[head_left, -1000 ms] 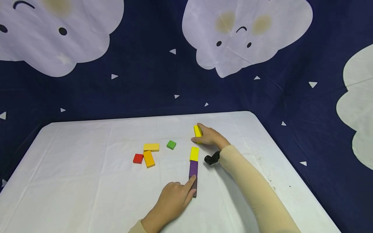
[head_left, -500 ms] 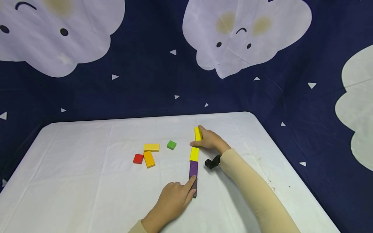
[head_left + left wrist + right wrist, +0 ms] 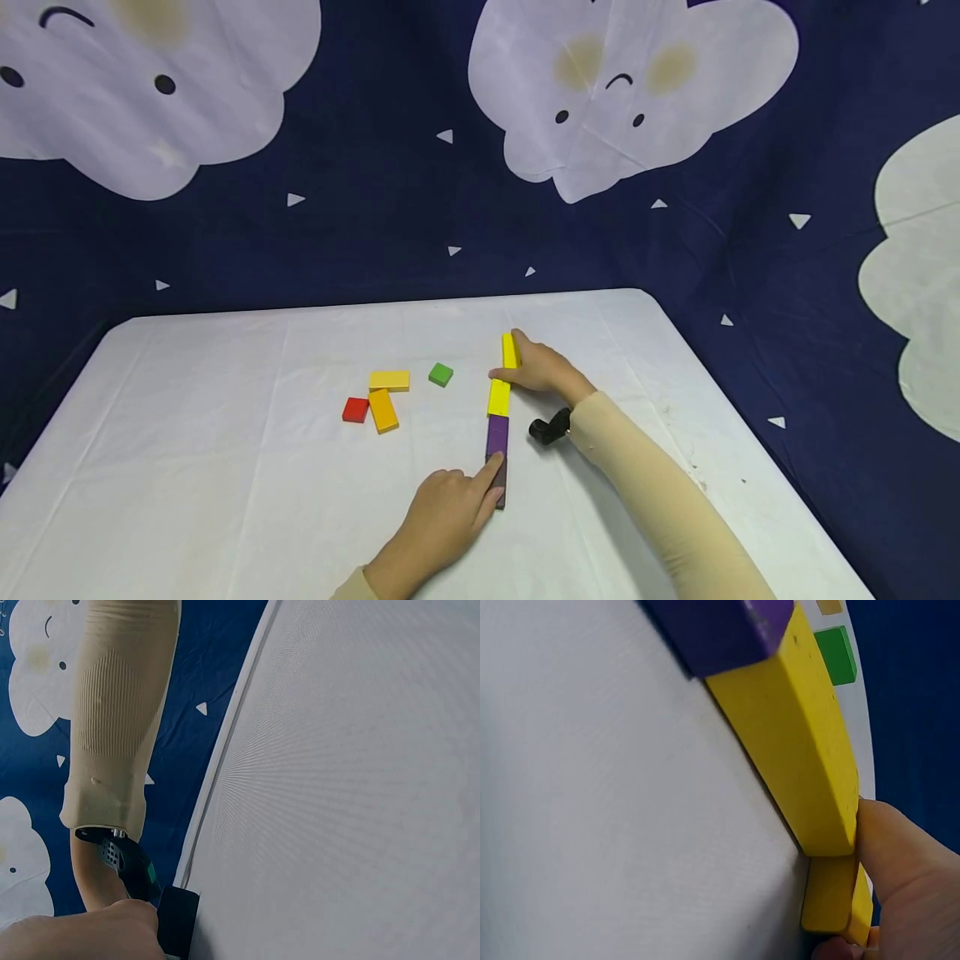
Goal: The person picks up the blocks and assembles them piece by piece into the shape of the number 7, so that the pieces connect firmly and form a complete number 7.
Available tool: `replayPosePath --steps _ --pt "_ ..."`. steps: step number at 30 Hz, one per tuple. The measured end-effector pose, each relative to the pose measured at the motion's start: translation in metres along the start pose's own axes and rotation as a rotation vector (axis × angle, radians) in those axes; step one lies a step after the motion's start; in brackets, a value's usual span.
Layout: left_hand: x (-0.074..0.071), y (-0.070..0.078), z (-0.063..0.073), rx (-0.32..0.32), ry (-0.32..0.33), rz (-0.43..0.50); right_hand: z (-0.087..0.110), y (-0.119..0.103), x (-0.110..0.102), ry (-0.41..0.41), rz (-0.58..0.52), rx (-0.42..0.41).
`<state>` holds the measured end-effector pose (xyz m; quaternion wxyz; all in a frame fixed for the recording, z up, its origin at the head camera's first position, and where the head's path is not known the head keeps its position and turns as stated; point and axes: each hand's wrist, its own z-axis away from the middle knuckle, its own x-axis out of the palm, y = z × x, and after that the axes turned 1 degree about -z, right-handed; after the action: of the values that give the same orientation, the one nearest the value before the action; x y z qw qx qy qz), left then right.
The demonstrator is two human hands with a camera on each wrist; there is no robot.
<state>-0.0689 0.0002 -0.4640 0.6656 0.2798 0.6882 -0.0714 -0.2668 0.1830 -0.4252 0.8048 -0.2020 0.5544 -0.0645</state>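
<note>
In the head view a row of blocks runs away from me: a dark block, a purple block, a yellow block, then a second yellow block at the far end. My right hand holds that far block between thumb and fingers. From the right wrist view, the held yellow block meets the end of the nearer yellow block. My left hand rests on the dark block, its index finger straight and reaching the seam with the purple one.
Left of the row lie a green block, a pale orange block, an orange block and a red block. A black wrist device juts from the right sleeve. The white table ends at a dark blue cloth.
My right hand has brought the far yellow block nearer to me, closing the gap to the other yellow block, and the block has straightened. My left hand has stayed put.
</note>
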Motion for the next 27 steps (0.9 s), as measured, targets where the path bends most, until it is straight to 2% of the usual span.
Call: replayPosePath --steps 14,27 --pt "0.002 0.000 0.001 0.022 0.049 -0.012 -0.001 -0.005 0.000 -0.003 -0.009 0.022" --pt "0.003 -0.002 0.001 0.027 0.046 -0.008 0.002 -0.012 0.001 -0.018 0.013 0.063"
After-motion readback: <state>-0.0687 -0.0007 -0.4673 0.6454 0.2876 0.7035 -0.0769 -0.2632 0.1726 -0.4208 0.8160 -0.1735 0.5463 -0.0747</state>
